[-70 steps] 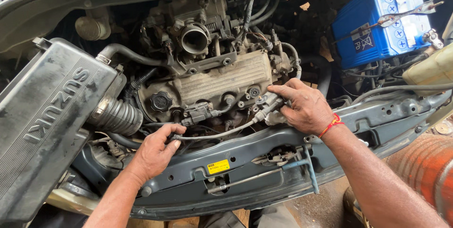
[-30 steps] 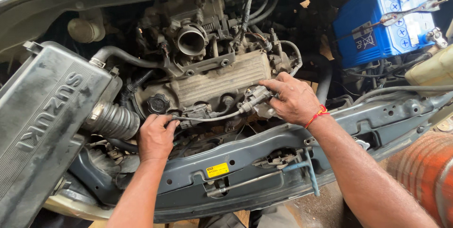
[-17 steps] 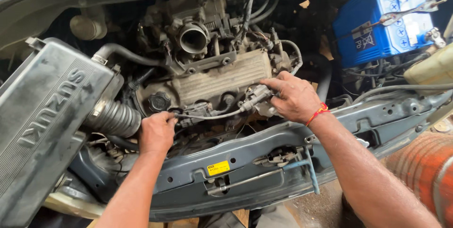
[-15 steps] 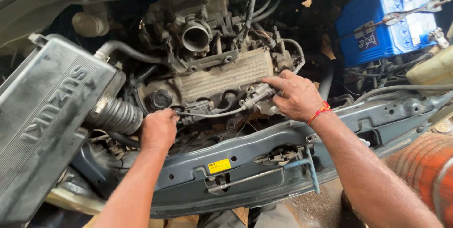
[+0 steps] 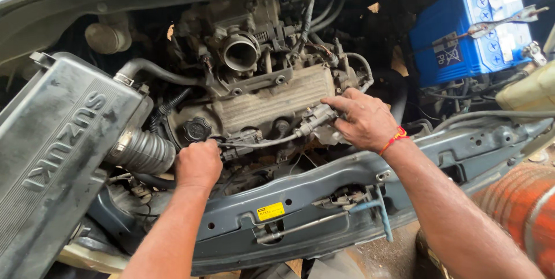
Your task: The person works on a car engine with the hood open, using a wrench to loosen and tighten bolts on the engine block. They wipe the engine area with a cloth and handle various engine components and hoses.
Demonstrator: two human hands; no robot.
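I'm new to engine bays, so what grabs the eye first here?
Probably the bright blue battery at upper right, then the two hands at the centre: the left hand closed on a grey cable, the right hand on a grey connector. A big black air-filter box fills the left.

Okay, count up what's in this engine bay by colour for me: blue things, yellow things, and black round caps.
Blue: 1, the blue battery
Yellow: 1, the yellow sticker on the front crossmember
Black round caps: 1, the black filler cap, just above the left hand
Total: 3
The right hand grips the grey connector.
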